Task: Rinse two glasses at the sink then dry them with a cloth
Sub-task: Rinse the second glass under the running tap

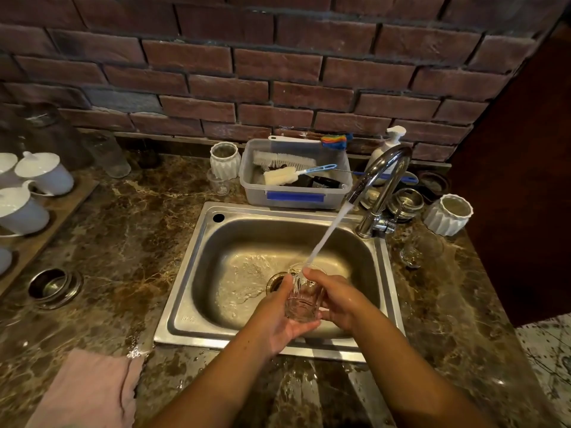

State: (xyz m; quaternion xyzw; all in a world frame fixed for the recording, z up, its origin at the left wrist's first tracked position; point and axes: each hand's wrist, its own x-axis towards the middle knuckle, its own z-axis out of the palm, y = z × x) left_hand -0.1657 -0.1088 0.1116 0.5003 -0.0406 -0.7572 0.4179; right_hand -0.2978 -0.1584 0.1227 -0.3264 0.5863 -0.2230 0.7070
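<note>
Left hand (278,318), right hand (338,299) both curled fingers round glass (304,301) under tap (384,169) stream from 1 o'clock; wet grip could slip, glass chips on sink (184,273).

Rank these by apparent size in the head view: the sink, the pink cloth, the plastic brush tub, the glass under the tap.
1. sink, clearly largest.
2-3. pink cloth and plastic tub look alike; the cloth is nearer and cropped, so unranked.
4. glass, smallest.

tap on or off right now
On. A stream of water runs from the tap into the glass that the left hand and right hand hold over the sink.
</note>
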